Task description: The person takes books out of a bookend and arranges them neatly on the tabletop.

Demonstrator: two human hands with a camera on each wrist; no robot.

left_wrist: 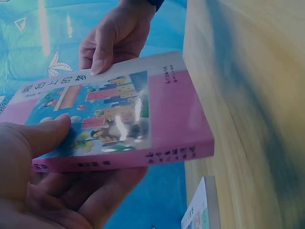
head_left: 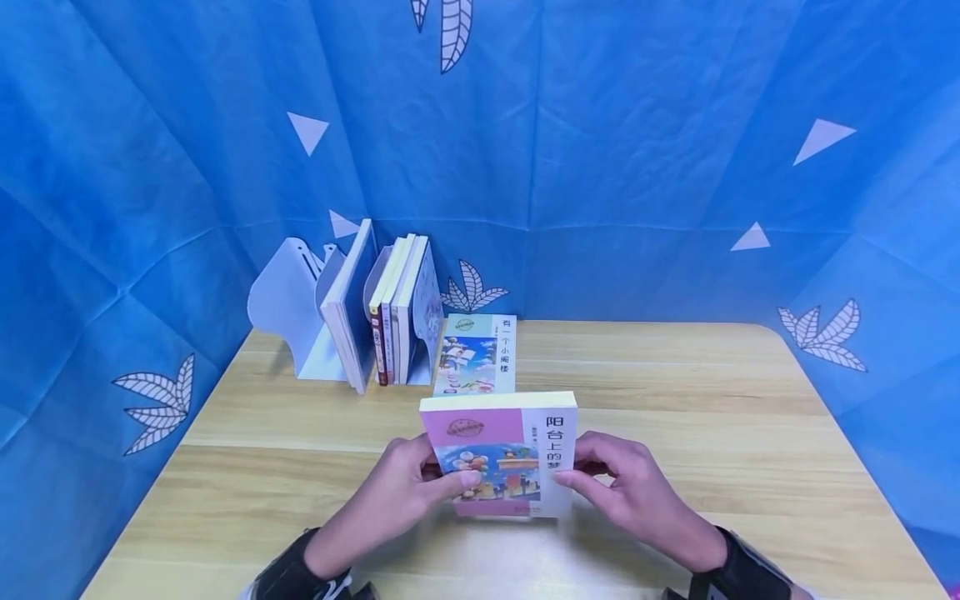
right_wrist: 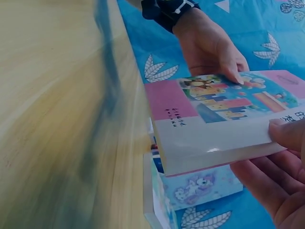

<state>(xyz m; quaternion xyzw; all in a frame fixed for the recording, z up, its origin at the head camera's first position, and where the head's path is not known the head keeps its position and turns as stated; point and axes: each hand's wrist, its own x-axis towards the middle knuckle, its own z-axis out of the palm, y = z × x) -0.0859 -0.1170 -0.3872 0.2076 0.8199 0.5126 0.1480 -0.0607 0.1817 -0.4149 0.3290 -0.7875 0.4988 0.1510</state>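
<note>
Both hands hold a pink and white paperback book (head_left: 491,479) with a picture of colourful buildings on its cover. It stands tilted above the table, cover facing me. My left hand (head_left: 408,482) grips its left side, thumb on the cover and fingers behind, as the left wrist view shows at the pink spine (left_wrist: 178,157). My right hand (head_left: 637,483) pinches the white right side, thumb in front; in the right wrist view its fingers (right_wrist: 267,183) lie under the book. Just behind, another book (head_left: 476,354) with a green and white cover lies flat, partly hidden by the held one.
On the back left of the wooden table (head_left: 675,375) stands a white bookend rack (head_left: 288,304). Several upright books (head_left: 397,312) are in it, with a larger book (head_left: 351,317) leaning to their left. A blue patterned cloth (head_left: 637,167) hangs behind the table and along its sides.
</note>
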